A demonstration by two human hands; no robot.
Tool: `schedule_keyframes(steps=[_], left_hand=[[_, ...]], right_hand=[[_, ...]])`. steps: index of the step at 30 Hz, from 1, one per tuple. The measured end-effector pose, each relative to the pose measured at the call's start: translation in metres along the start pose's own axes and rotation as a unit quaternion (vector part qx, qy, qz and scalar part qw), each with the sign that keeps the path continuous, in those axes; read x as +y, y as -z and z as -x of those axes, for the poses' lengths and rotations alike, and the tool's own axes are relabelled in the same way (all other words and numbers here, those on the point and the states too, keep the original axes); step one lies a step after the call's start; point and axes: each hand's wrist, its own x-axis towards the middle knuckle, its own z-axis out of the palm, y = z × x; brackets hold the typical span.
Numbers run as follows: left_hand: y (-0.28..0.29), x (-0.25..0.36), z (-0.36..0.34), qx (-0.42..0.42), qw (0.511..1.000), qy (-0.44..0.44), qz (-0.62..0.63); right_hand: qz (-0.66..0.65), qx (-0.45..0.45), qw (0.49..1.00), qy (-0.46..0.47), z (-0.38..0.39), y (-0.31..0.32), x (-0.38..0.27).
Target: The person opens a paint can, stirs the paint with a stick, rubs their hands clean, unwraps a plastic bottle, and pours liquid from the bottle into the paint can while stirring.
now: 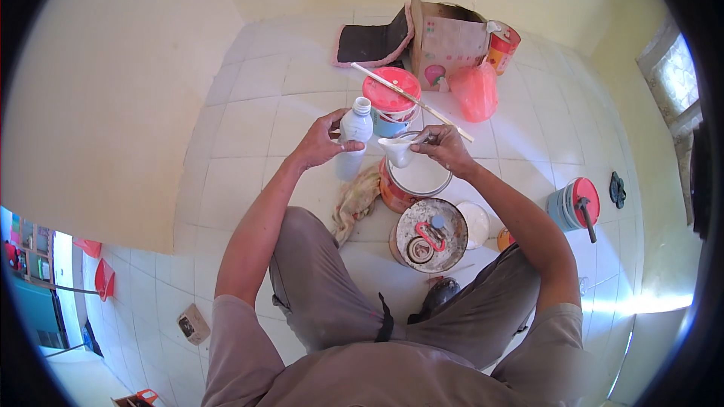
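Observation:
My left hand (326, 142) is wrapped round a white plastic bottle (356, 132), upright and with its neck uncapped. Between the fingers of my right hand (445, 148) is a white funnel (397, 151), wide at the top and narrowing downward. The two things are held close together but apart. Below the funnel stands an open paint bucket (424, 177) with white paint inside. Nearer to me is a round, paint-stained metal can (451, 235) with a red-handled tool (430, 237) on its top. A crumpled rag (357, 200) lies left of the paint bucket.
Farther off, a stick (445, 122) rests across a red-lidded bucket (386, 90). A cardboard box (452, 41) and a pink plastic bag (475, 94) are behind it. At right, a hammer (586, 218) lies on another red-lidded bucket (562, 207). A white round lid (475, 224) is beside the can.

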Motion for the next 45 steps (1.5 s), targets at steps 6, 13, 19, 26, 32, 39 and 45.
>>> schedule_keyframes(steps=[6, 13, 19, 26, 32, 39, 45], left_hand=[[-0.011, 0.003, -0.007, -0.019, 1.000, -0.015, 0.016], [-0.034, 0.011, -0.019, -0.065, 0.997, -0.034, -0.040], [-0.044, 0.023, -0.026, -0.100, 0.992, -0.051, -0.062], [-0.047, 0.016, -0.029, -0.096, 0.989, -0.086, -0.080], [-0.049, 0.029, -0.028, -0.122, 0.986, -0.077, -0.087], [-0.048, 0.024, -0.026, -0.121, 0.988, -0.071, -0.069], [-0.048, 0.026, -0.026, -0.122, 0.987, -0.071, -0.077]], right_hand=[[0.031, 0.022, 0.998, 0.043, 0.011, 0.029, -0.040], [0.101, 0.020, 0.995, -0.001, 0.029, 0.065, -0.095], [0.198, 0.029, 0.980, 0.003, 0.029, 0.071, -0.127], [0.244, 0.012, 0.970, 0.010, 0.016, 0.070, -0.135], [0.249, 0.003, 0.968, 0.006, 0.013, 0.069, -0.135], [0.350, 0.001, 0.936, -0.019, 0.009, 0.052, -0.158], [0.408, -0.012, 0.912, 0.033, 0.007, 0.042, -0.171]])
